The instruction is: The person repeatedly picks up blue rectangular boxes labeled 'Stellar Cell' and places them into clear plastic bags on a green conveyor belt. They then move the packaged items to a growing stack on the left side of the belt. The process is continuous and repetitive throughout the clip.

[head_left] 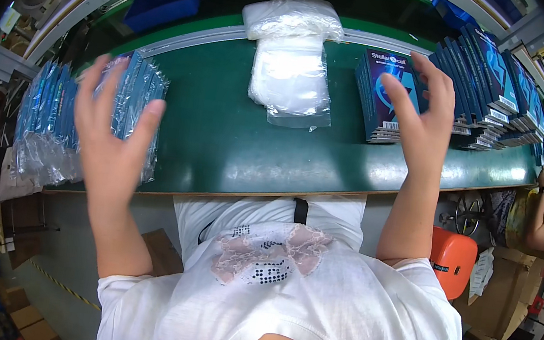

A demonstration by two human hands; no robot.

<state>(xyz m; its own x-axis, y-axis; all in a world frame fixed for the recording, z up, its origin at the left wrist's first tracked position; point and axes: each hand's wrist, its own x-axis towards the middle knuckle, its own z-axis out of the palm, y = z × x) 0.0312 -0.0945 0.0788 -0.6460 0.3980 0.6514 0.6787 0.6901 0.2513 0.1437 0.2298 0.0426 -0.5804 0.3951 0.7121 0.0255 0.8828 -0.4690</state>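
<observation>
Held bare left hand (108, 140) and bare right hand (428, 125) spread, empty, perhaps risking toppling flat blue cardboard boxes (376, 105) through careless brushing.

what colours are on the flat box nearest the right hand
The flat box is dark blue, purple and light blue; head view.

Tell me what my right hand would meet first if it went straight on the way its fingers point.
Probably the small stack of blue boxes: the spread fingers and thumb of your right hand curve over it in the picture, though their height above it is unclear.
</observation>
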